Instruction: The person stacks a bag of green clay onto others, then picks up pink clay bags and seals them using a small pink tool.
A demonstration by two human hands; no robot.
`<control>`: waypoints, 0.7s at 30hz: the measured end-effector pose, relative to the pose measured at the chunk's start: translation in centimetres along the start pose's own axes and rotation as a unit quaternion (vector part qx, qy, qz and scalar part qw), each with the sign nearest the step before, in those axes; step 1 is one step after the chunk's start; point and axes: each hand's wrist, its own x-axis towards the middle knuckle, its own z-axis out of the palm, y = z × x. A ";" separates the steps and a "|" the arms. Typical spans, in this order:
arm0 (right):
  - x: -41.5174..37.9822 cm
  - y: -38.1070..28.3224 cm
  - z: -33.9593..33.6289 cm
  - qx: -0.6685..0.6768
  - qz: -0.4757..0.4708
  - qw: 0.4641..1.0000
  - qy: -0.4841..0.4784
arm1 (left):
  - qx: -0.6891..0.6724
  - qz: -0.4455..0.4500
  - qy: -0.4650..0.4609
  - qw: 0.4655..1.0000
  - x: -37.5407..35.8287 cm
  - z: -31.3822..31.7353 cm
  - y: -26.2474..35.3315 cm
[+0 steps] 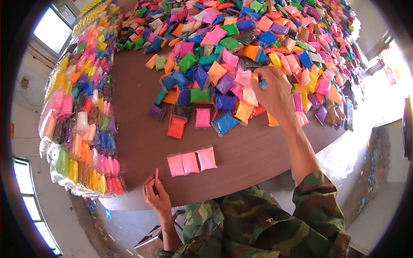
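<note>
My left hand (156,193) is at the near edge of the table, its fingers closed around a thin pink stick (156,173) that points upward. In front of it, three light pink packets (189,162) lie side by side in a row, the right one slightly askew. My right hand (274,92) reaches into a big heap of coloured packets (223,56). Its fingers are curled together beside a pale pink packet (243,78), and a bit of blue shows between them. What the fingertips grip is hidden.
Clear bags of coloured packets (81,124) are stacked along the left side of the brown table (137,129). Loose packets spread over the far and right parts, with a red packet (176,127) and a blue packet (225,124) at the heap's near edge.
</note>
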 end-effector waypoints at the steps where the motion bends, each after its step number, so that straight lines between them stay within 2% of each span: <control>1: -0.5 0.0 0.6 -0.014 -0.021 1.000 0.013 | -0.001 0.004 -0.003 1.000 0.1 -0.1 0.0; 3: -1.6 -0.1 2.5 -0.042 -0.062 0.996 0.039 | -0.003 0.011 -0.007 1.000 0.1 -0.2 -0.1; 7: -0.7 0.2 4.0 -0.039 -0.065 0.994 0.081 | -0.018 -0.001 -0.008 1.000 0.0 -0.2 0.0; 10: -0.3 0.6 2.9 0.005 -0.094 0.982 0.165 | -0.021 -0.007 -0.002 1.000 0.0 -0.2 0.0; 13: -1.5 0.8 0.3 0.117 0.102 0.985 0.079 | -0.021 0.006 0.003 1.000 -0.1 -0.1 -0.3; 14: -1.9 2.3 -0.4 0.103 0.106 0.989 0.030 | -0.021 0.013 0.007 1.000 -0.1 0.0 -0.4; 15: -2.4 1.8 -0.9 0.201 0.137 0.970 0.027 | -0.020 0.013 0.007 1.000 -0.1 0.0 -0.3; 17: -4.2 0.3 -2.2 0.392 0.193 0.899 0.020 | -0.015 0.015 0.006 1.000 0.1 -0.2 -0.1; 21: -7.3 -0.4 -2.9 0.495 0.211 0.842 -0.020 | -0.022 0.021 0.009 0.999 -0.1 0.0 -0.5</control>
